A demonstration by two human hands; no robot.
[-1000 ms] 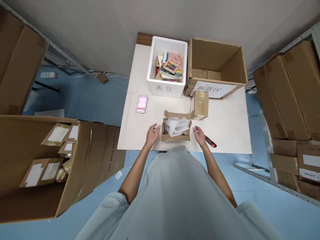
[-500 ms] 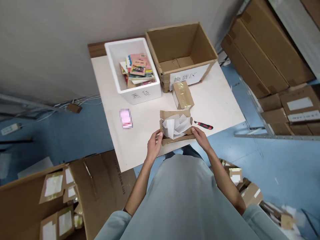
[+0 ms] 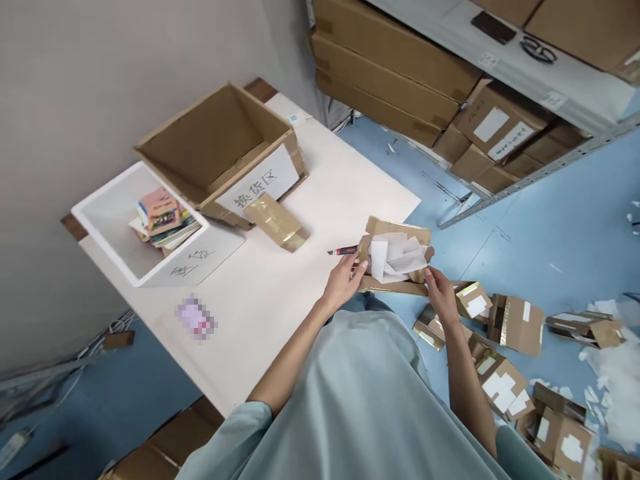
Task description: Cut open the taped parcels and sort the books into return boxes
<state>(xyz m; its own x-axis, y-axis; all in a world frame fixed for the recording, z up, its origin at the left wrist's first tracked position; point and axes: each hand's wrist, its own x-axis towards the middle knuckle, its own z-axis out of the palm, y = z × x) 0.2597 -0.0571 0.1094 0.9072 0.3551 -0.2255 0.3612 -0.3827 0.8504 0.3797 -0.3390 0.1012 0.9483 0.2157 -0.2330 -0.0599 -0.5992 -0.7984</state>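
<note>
Between my two hands is an open cardboard box (image 3: 399,231) with crumpled white paper (image 3: 397,257) inside, held at the table's right front edge. My left hand (image 3: 344,280) grips its left side, fingers closed on the cardboard. At its right front corner, my right hand (image 3: 441,293) is closed on the box as well. A red and black box cutter (image 3: 345,251) lies on the table just left of the box, partly hidden by it and my left hand. Farther back rests a closed, taped cardboard box (image 3: 277,222).
On the white table (image 3: 270,313) stand a white foam box (image 3: 175,260) holding books and a large open cardboard box (image 3: 215,140) with a paper label. A shelf (image 3: 530,173) with cartons is at right. Opened boxes (image 3: 520,327) and paper scraps litter the floor.
My view has turned to the right. The open box, held in both hands, has moved from over the tabletop to its right front edge, past the box cutter.
</note>
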